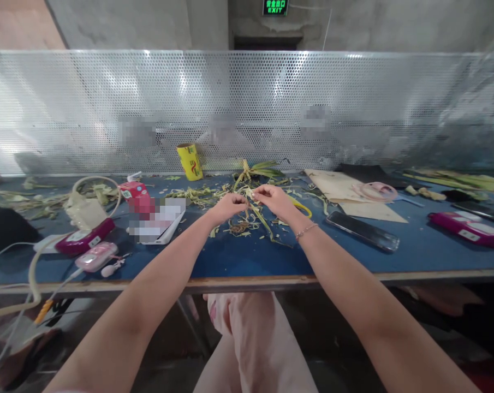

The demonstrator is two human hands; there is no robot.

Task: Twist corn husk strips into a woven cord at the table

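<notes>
Over the middle of a blue table [247, 262], my left hand [231, 207] and my right hand [276, 202] face each other a short distance apart. The right fingers pinch a small pale plant piece [253, 194]. My left fingertips are pressed together beside it; what they hold, if anything, is too small to make out. Below and between the hands a long green stem [263, 222] slants down to the right, among plant scraps [242, 225]. Just behind lies a leafy green stalk [245, 170]. Yellow-handled scissors [301, 207] show partly behind my right wrist.
A perforated metal screen [247, 98] closes off the back. On the left are a yellow can [190, 162], a red carton [137, 199], a white phone [165, 218] and cables. To the right are a dark phone [363, 230], cardboard [337, 188] and a purple case [468, 228].
</notes>
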